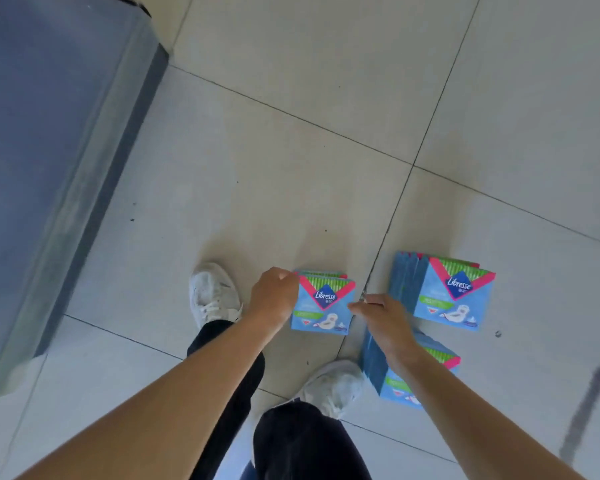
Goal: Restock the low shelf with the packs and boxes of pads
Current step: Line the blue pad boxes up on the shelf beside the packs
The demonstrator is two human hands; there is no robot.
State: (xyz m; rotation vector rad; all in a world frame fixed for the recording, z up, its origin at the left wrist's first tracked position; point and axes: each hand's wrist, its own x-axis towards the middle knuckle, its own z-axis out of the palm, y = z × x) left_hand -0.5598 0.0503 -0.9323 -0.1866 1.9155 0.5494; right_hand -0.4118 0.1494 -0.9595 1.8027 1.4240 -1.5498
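- The held packs (323,306) are standing upright over the floor (291,150); whether they are touching it, I cannot tell.
- The left hand (274,299) is curling its fingers round their left edge, and the right hand (383,317) is pinching their right edge.
- The far stack (444,292) and near stack (378,368) are sitting just right of the held packs.
- The low shelf (49,168) is standing well left of them.

Soft even light, cool bluish cast, faint shadows on floor tiles (291,150), legible print on middle pack (323,306), blurred grey fixture (49,150) at left, wide-angle bowing toward edges.

three stacks of packs (323,306) (447,296) (376,370), two hands (274,299) (383,320), two shoes (212,292) (333,384), two trouser legs (222,344) (302,441), one shelf (49,168).
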